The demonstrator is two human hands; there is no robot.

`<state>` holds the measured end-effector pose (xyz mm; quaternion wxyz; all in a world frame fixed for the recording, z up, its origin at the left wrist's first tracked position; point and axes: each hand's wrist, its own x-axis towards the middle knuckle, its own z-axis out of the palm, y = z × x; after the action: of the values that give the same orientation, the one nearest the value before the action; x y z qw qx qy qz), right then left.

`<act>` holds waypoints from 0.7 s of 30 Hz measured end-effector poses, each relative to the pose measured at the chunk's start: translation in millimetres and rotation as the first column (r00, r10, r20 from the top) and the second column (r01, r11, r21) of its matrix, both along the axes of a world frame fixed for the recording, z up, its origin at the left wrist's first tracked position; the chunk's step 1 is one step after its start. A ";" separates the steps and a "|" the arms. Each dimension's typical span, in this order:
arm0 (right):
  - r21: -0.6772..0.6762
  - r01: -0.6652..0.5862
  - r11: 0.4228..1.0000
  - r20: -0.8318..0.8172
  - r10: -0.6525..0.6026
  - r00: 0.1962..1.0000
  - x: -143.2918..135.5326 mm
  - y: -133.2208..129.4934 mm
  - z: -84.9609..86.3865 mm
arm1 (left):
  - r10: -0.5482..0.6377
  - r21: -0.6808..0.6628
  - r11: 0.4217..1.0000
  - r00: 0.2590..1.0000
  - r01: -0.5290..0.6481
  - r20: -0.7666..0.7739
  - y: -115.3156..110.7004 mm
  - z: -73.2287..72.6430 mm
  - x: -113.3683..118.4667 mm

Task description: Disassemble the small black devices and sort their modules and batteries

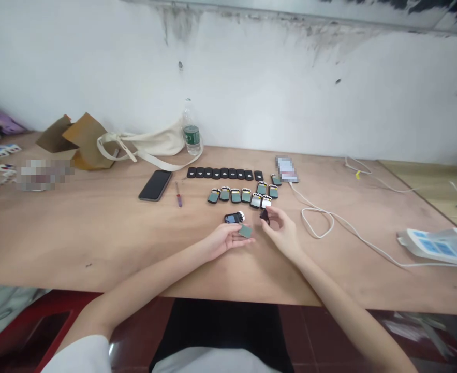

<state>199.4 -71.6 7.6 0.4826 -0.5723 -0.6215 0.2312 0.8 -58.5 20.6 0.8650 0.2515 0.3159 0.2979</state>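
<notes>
Holds a thin, grey-green, rectangular plate in the left hand, pinched near one edge by the thumb against the fingers, with the far side left free. Could drop it through so slight a hold, above all on turning the wrist. Could also smudge its flat face by pressing with bare skin.

Pinches a small, black piece between thumb and forefinger of the right hand; cannot tell its full shape behind the fingers. Could let it slip by shifting the pinch while minding the plate.

Has a black, rounded case with a bluish-grey window lying just beyond the left thumb; cannot tell whether touching it. Could knock it askew by lifting the left knuckles carelessly.

Faces small, black units with grey-green windows farther beyond both grips, with the nearest just past the right fingertips. Could nudge that one by reaching forward.

Has a looped, white cable to the right of the right grip, on the pinkish-brown wooden tabletop. Could snag it by swinging the right wrist outward.
</notes>
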 end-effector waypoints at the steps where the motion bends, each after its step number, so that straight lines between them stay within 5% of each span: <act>1: 0.028 0.007 1.000 0.123 -0.011 0.992 0.1 1.7 -3.0 | -0.012 0.004 1.000 1.000 0.012 -0.003 0.1 -0.1 0.1; 6: 0.113 -0.060 0.992 0.471 0.000 0.882 -0.3 6.3 -8.4 | -0.058 -0.024 0.998 0.998 0.058 -0.015 1.6 -1.3 0.4; 13: 0.057 -0.275 0.960 0.257 0.252 0.933 -5.8 -8.0 14.5 | -0.101 -0.044 0.994 0.994 0.099 -0.037 4.8 -5.6 0.7; 21: -0.172 -0.312 0.934 0.012 0.318 0.948 -8.7 -11.0 12.0 | -0.115 0.042 0.992 0.985 0.122 -0.132 1.0 -4.8 3.7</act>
<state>190.7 -82.6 19.6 0.3769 -0.5085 -0.6927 0.3458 4.5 -57.5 15.8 0.8523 0.3100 0.3484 0.2368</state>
